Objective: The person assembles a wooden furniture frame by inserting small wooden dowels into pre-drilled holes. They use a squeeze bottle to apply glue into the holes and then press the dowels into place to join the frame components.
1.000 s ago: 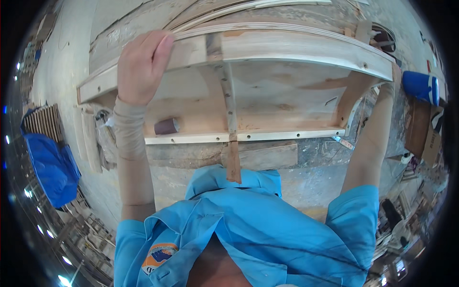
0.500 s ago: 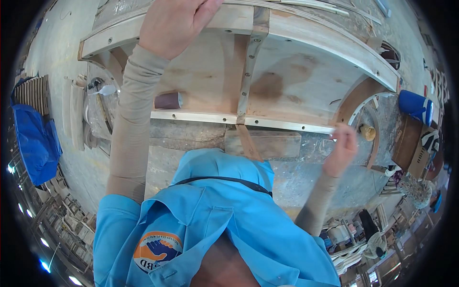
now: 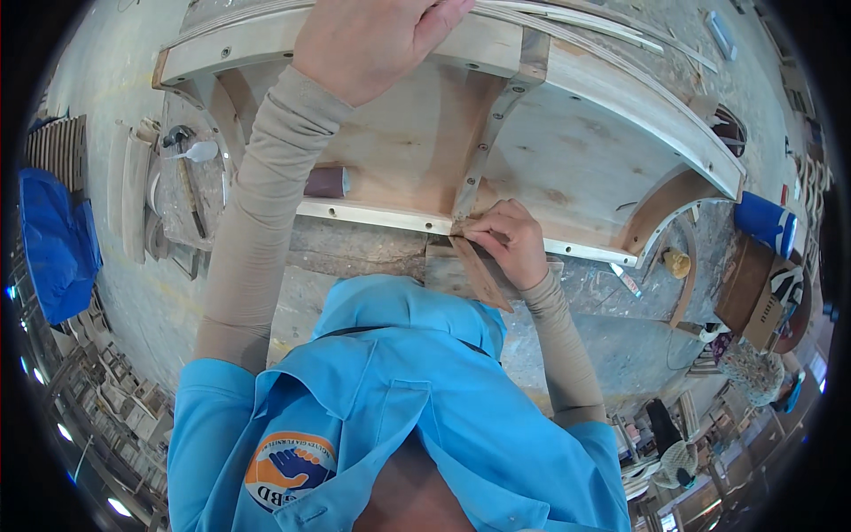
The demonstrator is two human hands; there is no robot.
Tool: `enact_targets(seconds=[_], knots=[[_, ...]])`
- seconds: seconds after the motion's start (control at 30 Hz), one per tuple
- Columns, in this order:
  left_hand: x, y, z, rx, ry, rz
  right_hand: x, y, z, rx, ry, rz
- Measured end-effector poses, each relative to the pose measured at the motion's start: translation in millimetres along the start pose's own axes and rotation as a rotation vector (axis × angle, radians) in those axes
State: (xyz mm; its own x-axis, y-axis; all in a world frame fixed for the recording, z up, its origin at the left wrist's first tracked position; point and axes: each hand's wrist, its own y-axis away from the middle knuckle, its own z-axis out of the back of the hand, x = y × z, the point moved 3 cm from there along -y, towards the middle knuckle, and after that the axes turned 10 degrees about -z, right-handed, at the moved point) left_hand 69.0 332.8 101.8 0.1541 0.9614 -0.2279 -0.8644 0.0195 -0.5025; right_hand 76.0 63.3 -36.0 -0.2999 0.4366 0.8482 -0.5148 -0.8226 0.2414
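A pale curved wooden frame [image 3: 612, 80] with a thin panel lies before me, with a middle brace [image 3: 483, 142] across it. My left hand [image 3: 368, 44] is over the far rail, thumb stretched out; its other fingers are cut off by the picture's top edge. My right hand [image 3: 512, 241] is closed in a pinch where the brace meets the near rail [image 3: 381, 216]. Whatever is between its fingertips is too small to make out. A brown wooden strip [image 3: 483, 277] sticks out toward me below that hand. Inside the left compartment sits a dark brown block [image 3: 326, 182].
A small white tube [image 3: 625, 279] lies near the frame's right end, by a yellowish cup [image 3: 676, 262]. On the left are a hammer [image 3: 188, 186], a white bottle [image 3: 201, 152] and a blue bag [image 3: 55, 248]. A blue container [image 3: 764, 223] stands at the right.
My right hand has moved left from the frame's right end to the brace's near end. A white tube now shows near where it was. The frame appears slightly shifted in view.
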Motion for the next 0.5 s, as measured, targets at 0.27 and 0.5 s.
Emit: enact_targets(seconds=[0.27, 0.5], knots=[[1, 0, -1, -0.021, 0.031, 0.018, 4, -17, -3, 0.126, 0.106, 0.191], [2, 0, -2, -0.011, 0.053, 0.033, 7, -24, 0, 0.225, 0.192, 0.223]])
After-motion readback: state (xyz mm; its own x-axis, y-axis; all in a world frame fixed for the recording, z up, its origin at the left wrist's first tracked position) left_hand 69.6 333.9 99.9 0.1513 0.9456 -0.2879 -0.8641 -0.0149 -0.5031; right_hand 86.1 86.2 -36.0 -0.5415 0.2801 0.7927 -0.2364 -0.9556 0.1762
